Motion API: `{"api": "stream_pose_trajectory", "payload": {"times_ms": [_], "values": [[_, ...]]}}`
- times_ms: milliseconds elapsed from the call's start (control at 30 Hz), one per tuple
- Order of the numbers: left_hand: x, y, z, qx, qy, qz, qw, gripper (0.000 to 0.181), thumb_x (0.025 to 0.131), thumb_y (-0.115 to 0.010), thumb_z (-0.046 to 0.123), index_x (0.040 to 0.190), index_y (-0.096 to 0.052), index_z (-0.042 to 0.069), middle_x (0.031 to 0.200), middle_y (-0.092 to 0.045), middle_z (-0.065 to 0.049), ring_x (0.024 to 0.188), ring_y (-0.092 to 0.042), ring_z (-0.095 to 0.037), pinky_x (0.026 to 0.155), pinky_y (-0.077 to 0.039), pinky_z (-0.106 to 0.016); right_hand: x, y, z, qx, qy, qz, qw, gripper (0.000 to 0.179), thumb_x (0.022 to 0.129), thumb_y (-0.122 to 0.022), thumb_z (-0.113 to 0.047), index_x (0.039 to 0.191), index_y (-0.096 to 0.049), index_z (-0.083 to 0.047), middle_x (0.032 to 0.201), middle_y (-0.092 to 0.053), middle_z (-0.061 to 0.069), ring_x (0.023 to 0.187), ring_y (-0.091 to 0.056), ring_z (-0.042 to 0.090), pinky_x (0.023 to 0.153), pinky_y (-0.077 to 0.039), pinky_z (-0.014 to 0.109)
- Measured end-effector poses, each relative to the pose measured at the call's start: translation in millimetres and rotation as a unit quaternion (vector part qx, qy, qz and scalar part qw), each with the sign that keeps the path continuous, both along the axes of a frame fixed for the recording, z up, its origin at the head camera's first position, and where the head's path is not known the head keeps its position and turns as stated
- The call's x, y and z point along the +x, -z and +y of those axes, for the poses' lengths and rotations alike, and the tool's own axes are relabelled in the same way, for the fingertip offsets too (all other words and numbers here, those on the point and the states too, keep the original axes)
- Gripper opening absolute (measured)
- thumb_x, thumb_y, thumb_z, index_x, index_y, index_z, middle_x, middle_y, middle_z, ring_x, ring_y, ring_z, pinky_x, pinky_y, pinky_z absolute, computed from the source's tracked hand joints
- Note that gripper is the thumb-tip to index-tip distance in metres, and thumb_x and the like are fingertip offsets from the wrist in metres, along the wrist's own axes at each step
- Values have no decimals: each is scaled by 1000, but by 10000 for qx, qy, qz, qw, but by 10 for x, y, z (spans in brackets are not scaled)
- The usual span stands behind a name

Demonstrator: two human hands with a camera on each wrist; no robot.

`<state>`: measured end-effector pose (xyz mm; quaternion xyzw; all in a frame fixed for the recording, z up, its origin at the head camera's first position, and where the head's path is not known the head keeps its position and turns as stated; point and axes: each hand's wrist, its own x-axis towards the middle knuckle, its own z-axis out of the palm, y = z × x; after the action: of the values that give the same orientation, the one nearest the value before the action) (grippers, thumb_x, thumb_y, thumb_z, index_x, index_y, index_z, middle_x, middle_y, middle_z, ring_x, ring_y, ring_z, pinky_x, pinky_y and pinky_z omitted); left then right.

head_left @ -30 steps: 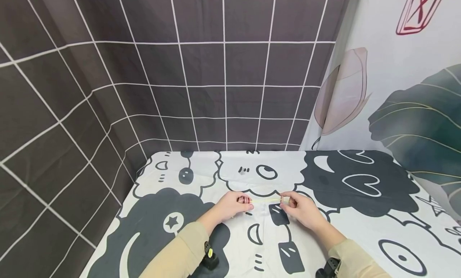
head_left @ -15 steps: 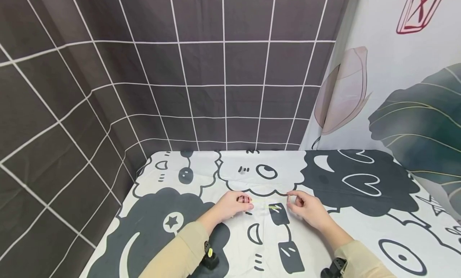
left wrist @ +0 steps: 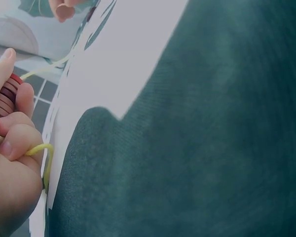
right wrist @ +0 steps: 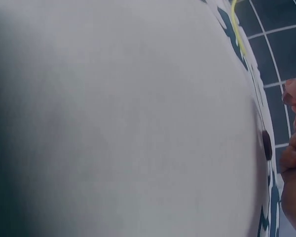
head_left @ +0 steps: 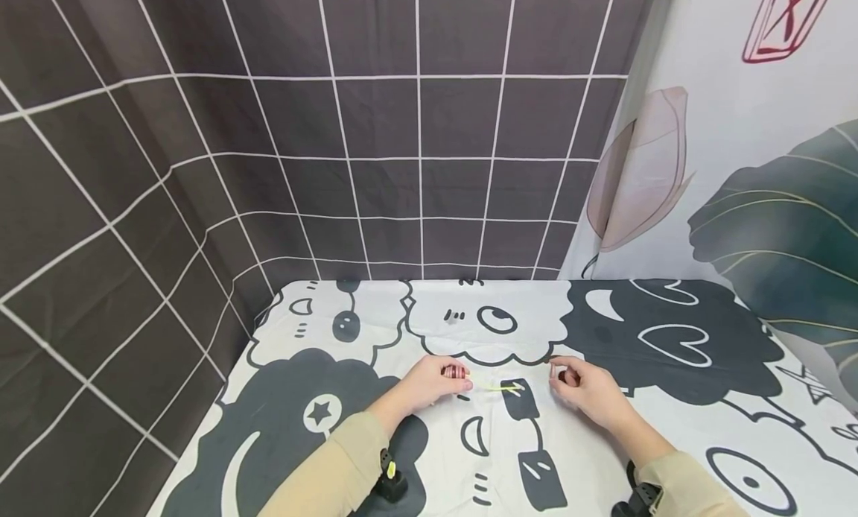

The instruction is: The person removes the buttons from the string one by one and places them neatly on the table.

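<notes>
My left hand (head_left: 432, 379) grips a short stack of flat round beads (head_left: 455, 372), red, pink and dark brown. A thin yellow cord (head_left: 506, 388) comes out of the stack and reaches right over a dark printed patch. In the left wrist view more of this cord (left wrist: 48, 165) loops from the curled lower fingers. To the right, apart from the cord's tip, my right hand (head_left: 590, 394) pinches a thin brownish bead (head_left: 553, 370) between thumb and forefinger, largely covered by the fingertips. Below the right hand, a brown disc (right wrist: 267, 144) shows edge-on against the cloth.
A white and dark-grey cartoon-print cloth (head_left: 499, 457) covers the surface under both hands. Behind it hangs a dark curtain (head_left: 456, 189) with a white grid. A white curtain with leaf prints (head_left: 777, 226) hangs on the right. Both wrists wear black camera mounts (head_left: 391, 480).
My right hand has moved right, off the cord, with the bead at its fingertips. The cord, taut between the hands before, now droops toward the cloth. My left hand stays put.
</notes>
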<state>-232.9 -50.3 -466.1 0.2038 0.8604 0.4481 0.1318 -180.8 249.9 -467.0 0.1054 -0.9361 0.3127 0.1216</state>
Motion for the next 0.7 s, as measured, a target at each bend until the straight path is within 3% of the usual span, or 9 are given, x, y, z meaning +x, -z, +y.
{"api": "stream_pose_trajectory", "payload": {"times_ms": [700], "values": [[0,13,2,61,32,-36,10000,30,78,-74,38,100,-70,17,85,-63,8,74,-55,-11,69,-44,-29,83,27,233,-56,235,-92,9997,27,81,-69,-12,105,-63,-2,64,-43,-8,53,-37,3,51,-34,24]]}}
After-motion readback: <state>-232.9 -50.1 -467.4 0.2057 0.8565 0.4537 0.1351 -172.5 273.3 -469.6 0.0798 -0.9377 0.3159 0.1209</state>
